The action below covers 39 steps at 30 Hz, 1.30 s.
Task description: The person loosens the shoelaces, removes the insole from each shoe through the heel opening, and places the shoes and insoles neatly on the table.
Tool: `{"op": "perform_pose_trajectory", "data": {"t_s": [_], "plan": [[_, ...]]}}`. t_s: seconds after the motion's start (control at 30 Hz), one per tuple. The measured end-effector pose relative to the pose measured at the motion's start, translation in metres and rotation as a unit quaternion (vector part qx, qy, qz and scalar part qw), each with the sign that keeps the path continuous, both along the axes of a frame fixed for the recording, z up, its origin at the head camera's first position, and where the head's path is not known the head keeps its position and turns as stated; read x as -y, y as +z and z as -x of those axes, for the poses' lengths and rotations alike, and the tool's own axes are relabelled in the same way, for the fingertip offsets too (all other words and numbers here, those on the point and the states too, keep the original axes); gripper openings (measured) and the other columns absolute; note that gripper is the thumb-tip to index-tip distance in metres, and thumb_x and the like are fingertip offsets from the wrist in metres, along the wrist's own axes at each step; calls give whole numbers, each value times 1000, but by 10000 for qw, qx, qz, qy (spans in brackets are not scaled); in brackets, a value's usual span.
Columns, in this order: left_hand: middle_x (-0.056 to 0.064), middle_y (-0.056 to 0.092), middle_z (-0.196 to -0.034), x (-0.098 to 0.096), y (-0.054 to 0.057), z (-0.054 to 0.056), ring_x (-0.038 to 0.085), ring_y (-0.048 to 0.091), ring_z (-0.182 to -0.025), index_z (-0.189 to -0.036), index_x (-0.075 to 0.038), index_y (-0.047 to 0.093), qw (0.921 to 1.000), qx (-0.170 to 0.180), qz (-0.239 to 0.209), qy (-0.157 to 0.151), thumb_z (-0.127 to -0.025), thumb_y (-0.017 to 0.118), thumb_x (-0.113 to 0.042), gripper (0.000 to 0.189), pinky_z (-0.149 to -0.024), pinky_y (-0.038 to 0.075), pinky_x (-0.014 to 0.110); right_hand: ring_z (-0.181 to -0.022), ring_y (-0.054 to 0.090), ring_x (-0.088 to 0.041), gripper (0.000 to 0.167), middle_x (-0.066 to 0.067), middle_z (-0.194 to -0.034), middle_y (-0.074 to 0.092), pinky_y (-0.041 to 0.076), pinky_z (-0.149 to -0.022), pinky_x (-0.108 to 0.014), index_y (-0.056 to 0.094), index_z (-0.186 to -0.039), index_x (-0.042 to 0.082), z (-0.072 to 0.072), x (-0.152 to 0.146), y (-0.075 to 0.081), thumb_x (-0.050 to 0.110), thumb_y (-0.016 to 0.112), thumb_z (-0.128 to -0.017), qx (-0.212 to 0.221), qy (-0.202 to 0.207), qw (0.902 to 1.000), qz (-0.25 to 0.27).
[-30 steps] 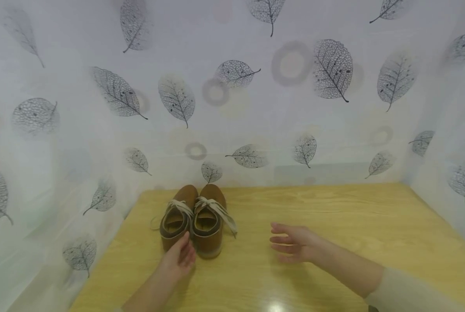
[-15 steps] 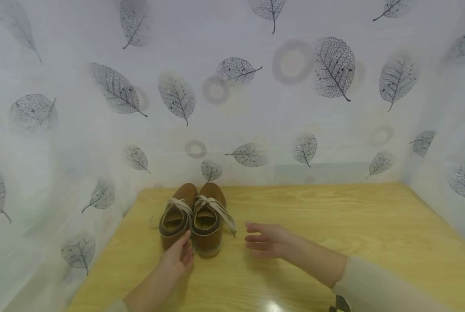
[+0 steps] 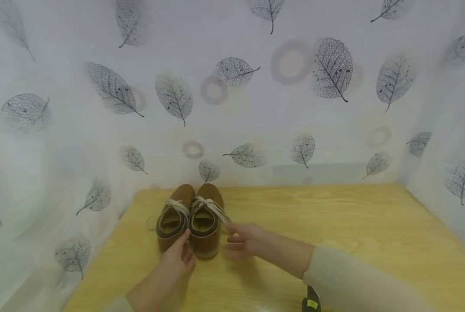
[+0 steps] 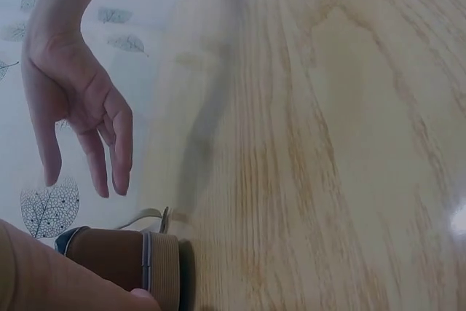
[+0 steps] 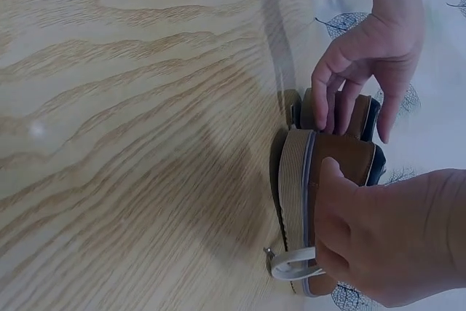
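Note:
A pair of brown lace-up shoes stands side by side at the table's left back, heels facing me. Cream laces (image 3: 218, 210) are tied in bows on the left shoe (image 3: 166, 243) and the right shoe (image 3: 206, 245). My left hand (image 3: 176, 258) is at the heels, fingers relaxed, overlapping the gap between the shoes. Beside the right shoe is my right hand (image 3: 245, 239), its fingertips close to the hanging lace end. Its fingers look extended and apart in the left wrist view. The right wrist view shows my left hand (image 5: 378, 45) with fingers pointing down at a heel.
The light wooden table (image 3: 314, 216) reaches right and forward of the hands. A pale curtain (image 3: 255, 117) printed with leaves hangs along the back and both sides. A dark piece with a yellow label (image 3: 311, 299) shows below the right sleeve.
My right hand has moved left across the table to the right shoe's side. The left hand stays at the heels, and the shoes keep their place.

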<state>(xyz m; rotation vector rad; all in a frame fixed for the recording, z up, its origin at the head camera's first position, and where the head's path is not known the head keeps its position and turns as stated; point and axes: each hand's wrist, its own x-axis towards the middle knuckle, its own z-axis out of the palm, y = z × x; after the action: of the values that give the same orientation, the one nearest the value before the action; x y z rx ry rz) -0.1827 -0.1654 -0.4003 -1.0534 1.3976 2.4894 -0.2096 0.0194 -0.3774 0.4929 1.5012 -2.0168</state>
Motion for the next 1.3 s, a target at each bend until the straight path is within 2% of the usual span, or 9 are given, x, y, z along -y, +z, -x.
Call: {"op": "perform_pose_trajectory", "data": {"t_s": [0.17, 0.4, 0.5, 0.67, 0.77, 0.93, 1.0, 1.1, 1.3], "plan": [[5, 40, -108, -2, 0, 4, 19, 40, -103, -106, -10, 44, 10000, 18, 83, 18, -84, 72, -30, 40, -107, 38, 35, -126, 39, -48, 58, -36, -138, 33, 41, -101, -57, 33, -134, -7, 5, 16, -4, 20, 63, -92, 119, -239, 9996, 121], [9, 43, -116, -6, -4, 9, 22, 42, -106, -140, 2, 31, 9995, -129, 203, 192, -84, 72, -25, 74, -112, 33, 42, -122, 48, -41, 60, -34, -133, 43, 45, -99, -50, 33, -134, -9, 10, 32, -8, 17, 65, -90, 347, -476, 9975, 400], [10, 43, -120, -6, -5, 11, 23, 41, -110, -142, 2, 29, 9993, -164, 237, 254, -85, 71, -26, 76, -112, 34, 41, -120, 49, -42, 60, -35, -129, 45, 46, -99, -50, 33, -135, -5, 11, 35, -6, 14, 66, -89, 249, -574, 9972, 406], [11, 44, -124, -6, -2, 15, 25, 41, -114, -132, -3, 44, 9989, -121, 249, 381, -85, 71, -23, 58, -112, 34, 41, -123, 46, -44, 65, -37, -130, 42, 44, -102, -49, 28, -139, -6, 15, 37, -2, 10, 65, -89, 158, -623, 9970, 434], [12, 44, -131, -7, -2, 16, 27, 40, -119, -126, -5, 49, 9990, -119, 292, 323, -85, 71, -20, 49, -112, 32, 42, -123, 45, -46, 65, -38, -132, 41, 43, -103, -50, 27, -139, -8, 17, 39, -3, 7, 65, -88, 137, -660, 9967, 456], [17, 36, -147, -6, -6, 17, 30, 34, -130, -132, -4, 45, 9989, -185, 415, 93, -87, 69, -20, 53, -114, 30, 42, -120, 49, -44, 52, -32, -129, 49, 43, -101, -53, 41, -130, -8, 19, 44, -11, 6, 66, -87, 37, -548, 9982, 229], [16, 39, -143, -6, -7, 17, 30, 35, -128, -129, -5, 47, 9987, -215, 464, -13, -87, 69, -21, 50, -113, 31, 42, -118, 51, -42, 44, -28, -127, 53, 44, -99, -53, 46, -125, -6, 19, 45, -14, 8, 65, -88, -21, -418, 9991, 47], [10, 50, -125, -6, -8, 17, 26, 41, -118, -119, -8, 52, 9982, -222, 541, -104, -87, 69, -21, 39, -109, 37, 40, -116, 52, -41, 41, -26, -126, 55, 45, -99, -53, 48, -123, -5, 18, 45, -16, 10, 64, -89, -68, -303, 9994, -152], [-6, 56, -89, -7, -6, 16, 21, 42, -104, -106, -12, 53, 9975, -261, 548, -364, -87, 68, -23, 26, -97, 44, 32, -124, 45, -45, 56, -29, -135, 46, 42, -102, -54, 40, -133, -7, 18, 41, -18, 12, 66, -88, -224, -246, 9993, -166]]}}
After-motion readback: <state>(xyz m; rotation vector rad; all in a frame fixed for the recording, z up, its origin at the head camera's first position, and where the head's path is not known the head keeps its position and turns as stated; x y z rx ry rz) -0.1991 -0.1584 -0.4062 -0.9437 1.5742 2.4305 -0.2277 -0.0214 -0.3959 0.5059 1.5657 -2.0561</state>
